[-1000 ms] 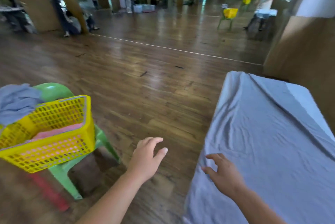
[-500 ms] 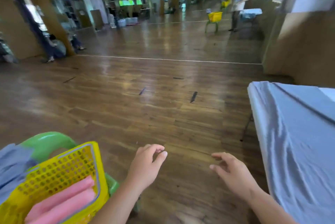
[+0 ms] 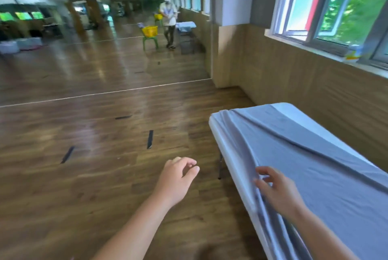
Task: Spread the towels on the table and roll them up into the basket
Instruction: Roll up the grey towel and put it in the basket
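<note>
Right hand (image 3: 279,192) rests loose-fingered on the grey towel (image 3: 315,165) at 4 o'clock, probably to smooth it flat, left hand (image 3: 178,177) dangling empty at 6.

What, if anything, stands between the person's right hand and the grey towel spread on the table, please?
Nothing visible does. The right hand is over the grey towel, at its creased edge along the table, fingers relaxed; blur hides whether they touch it. The left hand is over the floor beside the table, holding nothing.
</note>
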Available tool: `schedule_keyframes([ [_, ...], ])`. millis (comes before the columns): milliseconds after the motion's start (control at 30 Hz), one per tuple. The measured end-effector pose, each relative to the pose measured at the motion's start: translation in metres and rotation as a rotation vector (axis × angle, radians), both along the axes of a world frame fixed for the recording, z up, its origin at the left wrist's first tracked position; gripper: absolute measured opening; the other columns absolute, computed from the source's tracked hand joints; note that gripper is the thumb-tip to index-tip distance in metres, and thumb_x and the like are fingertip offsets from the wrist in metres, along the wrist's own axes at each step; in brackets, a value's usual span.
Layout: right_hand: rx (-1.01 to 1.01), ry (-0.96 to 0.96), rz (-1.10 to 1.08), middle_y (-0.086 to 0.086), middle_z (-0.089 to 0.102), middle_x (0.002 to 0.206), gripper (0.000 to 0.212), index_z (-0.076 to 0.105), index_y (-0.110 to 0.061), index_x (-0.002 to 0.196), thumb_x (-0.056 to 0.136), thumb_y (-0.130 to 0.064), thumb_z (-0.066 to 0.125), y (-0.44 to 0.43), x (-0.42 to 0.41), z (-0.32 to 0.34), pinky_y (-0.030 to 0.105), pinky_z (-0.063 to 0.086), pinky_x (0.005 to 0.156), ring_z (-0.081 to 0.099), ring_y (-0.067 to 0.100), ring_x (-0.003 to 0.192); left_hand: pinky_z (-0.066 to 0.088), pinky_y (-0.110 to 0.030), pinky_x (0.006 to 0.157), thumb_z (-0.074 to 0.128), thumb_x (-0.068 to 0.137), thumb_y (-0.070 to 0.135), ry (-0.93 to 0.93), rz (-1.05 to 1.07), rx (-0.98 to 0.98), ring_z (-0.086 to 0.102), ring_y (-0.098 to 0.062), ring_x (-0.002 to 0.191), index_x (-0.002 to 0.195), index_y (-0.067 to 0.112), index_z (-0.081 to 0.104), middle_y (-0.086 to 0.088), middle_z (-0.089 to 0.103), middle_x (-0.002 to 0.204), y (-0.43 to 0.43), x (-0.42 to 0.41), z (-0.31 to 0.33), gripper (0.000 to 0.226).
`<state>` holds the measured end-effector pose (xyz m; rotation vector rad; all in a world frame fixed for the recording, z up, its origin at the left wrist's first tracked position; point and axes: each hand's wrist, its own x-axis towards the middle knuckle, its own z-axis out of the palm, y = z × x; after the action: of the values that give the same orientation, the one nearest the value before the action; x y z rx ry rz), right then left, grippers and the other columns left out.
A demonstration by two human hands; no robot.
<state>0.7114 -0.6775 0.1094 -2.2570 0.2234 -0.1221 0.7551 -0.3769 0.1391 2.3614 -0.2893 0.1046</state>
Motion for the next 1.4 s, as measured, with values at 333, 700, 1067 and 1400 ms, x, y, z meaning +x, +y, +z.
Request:
schedule_keyframes([
  [333, -0.013, 0.075, -0.283, -0.012, 0.062, 0.117, 0.033, 0.062, -0.029, 0.121, 0.089, -0.033, 0.069, -0.018, 0.131, -0.035, 0.019, 0.039, 0.08, 0.059, 0.004, 0.097, 0.04, -0.025, 0.086, 0.053, 0.096, 0.045, 0.009, -0.349, 0.086, 0.047, -0.001, 0.102, 0.107, 0.038, 0.064, 0.024, 0.057, 0.102, -0.058, 0.241, -0.04, 0.017],
  [700, -0.012, 0.259, -0.507, -0.015, 0.058, 0.11, 0.032, 0.06, -0.034, 0.117, 0.086, -0.044, 0.063, 0.018, 0.228, -0.098, 0.027, 0.046, 0.087, 0.056, 0.006, 0.1, 0.044, -0.029, 0.094, 0.052, 0.096, 0.045, 0.128, -0.803, 0.29, 0.049, -0.002, 0.107, 0.108, 0.038, 0.063, 0.022, 0.058, 0.107, -0.135, 0.435, -0.1, 0.017],
  [1067, -0.322, 0.328, -0.685, -0.017, 0.058, 0.091, 0.018, 0.064, -0.028, 0.084, 0.073, -0.015, 0.068, 0.02, 0.256, -0.141, 0.025, 0.045, 0.059, 0.053, 0.011, 0.085, 0.047, -0.028, 0.081, 0.06, 0.091, 0.02, -0.116, -1.113, 0.581, 0.046, -0.006, 0.106, 0.111, 0.034, 0.066, 0.023, 0.052, 0.113, -0.193, 0.57, -0.162, 0.025],
  [1400, -0.37, 0.314, -0.982, -0.017, 0.049, 0.068, 0.009, 0.05, -0.028, 0.066, 0.072, -0.033, 0.055, 0.068, 0.269, -0.1, 0.028, 0.042, 0.061, 0.046, 0.008, 0.075, 0.035, -0.019, 0.062, 0.054, 0.079, 0.034, -0.214, -1.469, 0.417, 0.049, -0.004, 0.066, 0.075, 0.033, 0.054, 0.016, 0.056, 0.07, -0.19, 0.629, -0.123, 0.004],
])
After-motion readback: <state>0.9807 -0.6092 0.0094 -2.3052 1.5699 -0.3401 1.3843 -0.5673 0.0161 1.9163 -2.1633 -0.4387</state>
